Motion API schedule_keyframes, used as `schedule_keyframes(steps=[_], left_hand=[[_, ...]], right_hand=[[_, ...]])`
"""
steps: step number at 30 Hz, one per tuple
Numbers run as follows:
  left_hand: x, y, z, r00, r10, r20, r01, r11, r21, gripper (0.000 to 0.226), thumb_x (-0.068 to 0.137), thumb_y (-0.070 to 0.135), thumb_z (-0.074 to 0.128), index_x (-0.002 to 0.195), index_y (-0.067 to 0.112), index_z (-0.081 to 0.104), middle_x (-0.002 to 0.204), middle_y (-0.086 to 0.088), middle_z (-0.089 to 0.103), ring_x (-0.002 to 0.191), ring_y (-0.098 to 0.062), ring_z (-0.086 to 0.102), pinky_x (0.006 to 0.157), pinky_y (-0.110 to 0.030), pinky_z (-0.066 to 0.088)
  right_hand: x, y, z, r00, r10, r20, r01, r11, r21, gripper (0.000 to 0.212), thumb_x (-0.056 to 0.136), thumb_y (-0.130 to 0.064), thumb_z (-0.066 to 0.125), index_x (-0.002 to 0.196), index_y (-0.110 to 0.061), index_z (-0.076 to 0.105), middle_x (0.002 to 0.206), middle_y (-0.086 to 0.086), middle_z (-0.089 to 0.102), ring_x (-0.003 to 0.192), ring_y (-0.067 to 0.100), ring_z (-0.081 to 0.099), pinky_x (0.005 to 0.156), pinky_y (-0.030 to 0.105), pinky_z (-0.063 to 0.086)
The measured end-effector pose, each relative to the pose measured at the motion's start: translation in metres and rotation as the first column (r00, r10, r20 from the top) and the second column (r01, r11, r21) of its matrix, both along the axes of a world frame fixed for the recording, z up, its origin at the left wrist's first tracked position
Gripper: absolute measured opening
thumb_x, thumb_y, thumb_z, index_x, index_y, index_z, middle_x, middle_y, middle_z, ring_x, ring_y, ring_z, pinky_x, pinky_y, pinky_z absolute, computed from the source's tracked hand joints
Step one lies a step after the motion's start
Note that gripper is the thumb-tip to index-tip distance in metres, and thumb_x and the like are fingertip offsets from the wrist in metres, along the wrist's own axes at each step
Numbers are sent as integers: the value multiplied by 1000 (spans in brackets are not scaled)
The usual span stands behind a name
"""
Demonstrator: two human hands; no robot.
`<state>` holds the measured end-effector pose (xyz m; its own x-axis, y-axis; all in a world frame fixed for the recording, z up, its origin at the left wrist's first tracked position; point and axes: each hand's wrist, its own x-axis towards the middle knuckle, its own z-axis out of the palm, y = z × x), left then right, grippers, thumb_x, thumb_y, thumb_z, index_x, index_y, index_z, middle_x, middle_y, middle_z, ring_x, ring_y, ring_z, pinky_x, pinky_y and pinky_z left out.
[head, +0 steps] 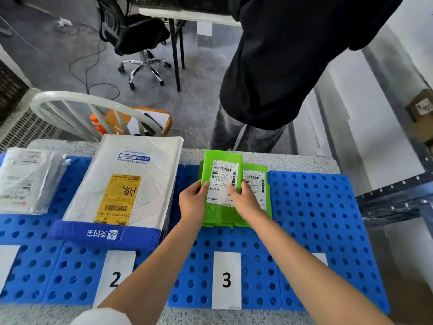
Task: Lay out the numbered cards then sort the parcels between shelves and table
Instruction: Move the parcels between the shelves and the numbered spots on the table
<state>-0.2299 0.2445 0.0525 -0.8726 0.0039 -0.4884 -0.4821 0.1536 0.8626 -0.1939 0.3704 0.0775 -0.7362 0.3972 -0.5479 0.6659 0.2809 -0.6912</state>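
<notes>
Both my hands hold a green parcel (pixel 220 160) with a white shipping label, above the card marked 3 (pixel 226 280). My left hand (pixel 193 201) grips its left edge and my right hand (pixel 244 199) its right edge. A second green parcel (pixel 263 170) lies under it, shifted right. A stack of white padded mailers (pixel 126 184) with a yellow label sits behind the card marked 2 (pixel 116 277). Clear-bagged parcels (pixel 25 179) lie far left. Another card (pixel 319 258) peeks out beside my right forearm.
Blue perforated panels (pixel 314 207) cover the speckled table (pixel 293 160). A person in dark clothes (pixel 281 66) stands just beyond the table. A white chair (pixel 77 109) stands behind the mailers. Metal shelving (pixel 398 195) with cardboard boxes (pixel 421 109) stands at the right.
</notes>
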Motion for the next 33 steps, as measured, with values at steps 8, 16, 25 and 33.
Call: schedule_keyframes(steps=[8,16,25,33], left_hand=[[-5,0,-24,998,-60,-27,57,993,-103,23,95,32,57,110,23,71,96,9,73,91,-9,67,80,-26,54],[-3,0,-33,998,-64,-28,60,989,-133,33,94,31,58,126,21,63,117,6,69,110,-14,63,97,-36,52],[-7,-3,-24,995,-45,-94,29,986,-164,43,95,17,58,137,20,52,126,9,61,111,-7,57,91,-22,45],[-14,1,21,971,-178,-159,140,964,-224,37,99,24,51,135,20,53,133,2,58,112,-10,55,77,-17,39]], right_hand=[[-9,-7,-27,999,4,54,-9,995,98,69,100,-44,41,152,-8,15,159,9,16,147,24,14,117,39,17],[-12,-10,-38,998,10,69,-20,988,151,66,100,-39,45,150,-3,21,155,14,22,144,27,17,115,39,19],[-9,-9,-37,999,43,-16,-41,987,154,74,96,-41,53,153,-11,16,157,10,22,146,25,15,117,41,19],[5,17,13,975,204,-92,-166,934,315,41,101,-25,43,140,-11,40,139,6,44,133,21,35,113,37,31]])
